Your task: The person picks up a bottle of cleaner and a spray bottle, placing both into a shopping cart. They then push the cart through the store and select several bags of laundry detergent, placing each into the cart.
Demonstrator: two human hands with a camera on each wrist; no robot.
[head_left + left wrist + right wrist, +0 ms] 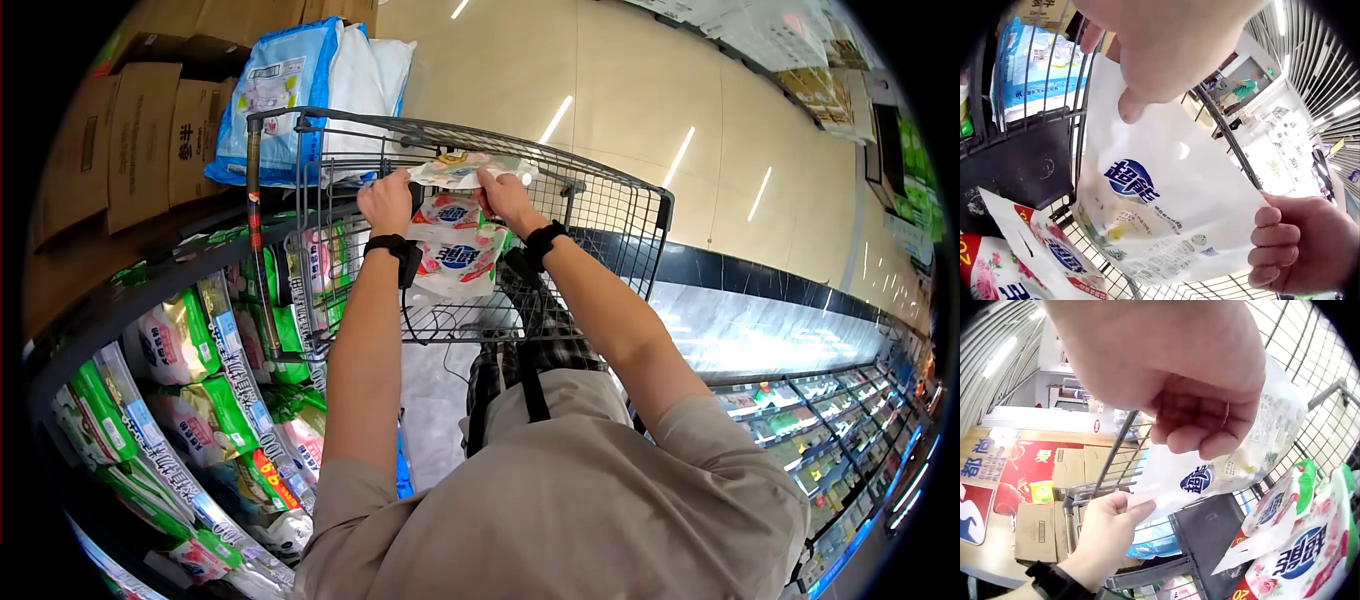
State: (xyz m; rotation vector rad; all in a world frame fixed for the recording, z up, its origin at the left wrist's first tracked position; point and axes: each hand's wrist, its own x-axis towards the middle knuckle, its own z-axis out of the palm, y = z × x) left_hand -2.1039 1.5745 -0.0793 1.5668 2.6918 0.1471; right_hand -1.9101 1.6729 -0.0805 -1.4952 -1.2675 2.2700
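Note:
A white detergent pouch [1166,144] with a blue logo is held up over the wire shopping cart [600,205]. My left hand [388,203] pinches one upper corner, thumb on the printed face. At the opposite edge, my right hand [510,198] grips the pouch with curled fingers. Inside the cart, below the held pouch, lie two more pouches with the same logo, one larger flowered pouch [1300,562] and a smaller one [1272,509] beside it. A black panel [1016,165] of the cart stands next to them.
Large blue-and-white packs [285,90] stand beyond the cart's left end, near cardboard boxes [140,145]. Shelves of green and pink detergent packs [205,410] run along the left. Lit shelving [800,420] stands at the right, with tiled floor [640,90] ahead.

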